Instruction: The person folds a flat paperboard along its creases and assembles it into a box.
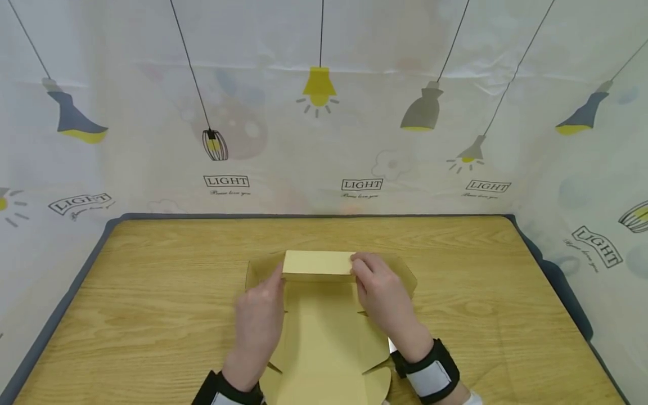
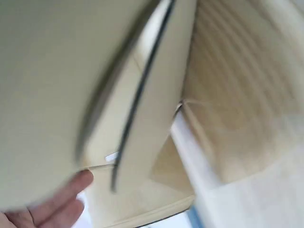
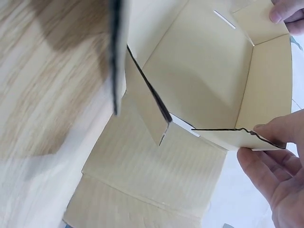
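A yellowish-brown cardboard box [image 1: 324,343], partly folded, lies in front of me with its near part flat and side flaps standing outward. At its far end a panel [image 1: 319,262] stands folded up. My left hand [image 1: 259,318] is at that panel's left end; in the right wrist view its thumb and fingers hold a corner flap [image 3: 259,21]. My right hand [image 1: 386,295] pinches the panel's right end, thumb against fingers over a small end flap [image 3: 228,137]. The left wrist view is blurred; fingertips [image 2: 71,185] show behind a large cardboard flap [image 2: 52,95].
The box rests on a wood-grain table [image 1: 152,315]. Behind and beside the table hangs a white cloth [image 1: 283,146] printed with lamps. Slits [image 3: 224,19] run along the box's fold lines. Each wrist wears a black strap [image 1: 427,371].
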Available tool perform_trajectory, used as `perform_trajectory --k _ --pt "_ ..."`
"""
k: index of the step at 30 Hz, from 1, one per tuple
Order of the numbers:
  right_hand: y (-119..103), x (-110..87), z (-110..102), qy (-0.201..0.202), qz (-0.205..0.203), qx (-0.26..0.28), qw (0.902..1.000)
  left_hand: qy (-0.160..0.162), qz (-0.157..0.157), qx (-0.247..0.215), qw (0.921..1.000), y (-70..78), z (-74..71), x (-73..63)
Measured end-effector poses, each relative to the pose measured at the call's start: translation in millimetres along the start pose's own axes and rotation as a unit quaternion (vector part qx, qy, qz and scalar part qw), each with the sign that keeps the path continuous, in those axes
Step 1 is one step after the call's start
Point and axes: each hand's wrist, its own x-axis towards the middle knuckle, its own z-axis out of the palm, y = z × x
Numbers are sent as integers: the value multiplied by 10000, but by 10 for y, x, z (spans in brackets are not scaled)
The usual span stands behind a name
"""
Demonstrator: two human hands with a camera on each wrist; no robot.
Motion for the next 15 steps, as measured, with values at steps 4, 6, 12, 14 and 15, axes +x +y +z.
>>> perform_trajectory --k 4,6,12,14,15 --pt "19 -8 14 -61 -71 -12 10000 -316 -430 -686 9962 -51 47 -4" --pt "29 -7 11 -153 -106 -19 9998 -390 -589 -983 9926 -81 67 6" --pt "56 11 -44 -597 -152 181 9979 -629 -949 -1511 9819 -130 78 27" --pt "68 7 -62 -757 -96 295 9966 -692 -999 -1547 9805 -136 77 27" --pt "73 6 -70 -818 -58 366 9960 -714 -1016 -1560 9799 -137 75 27"
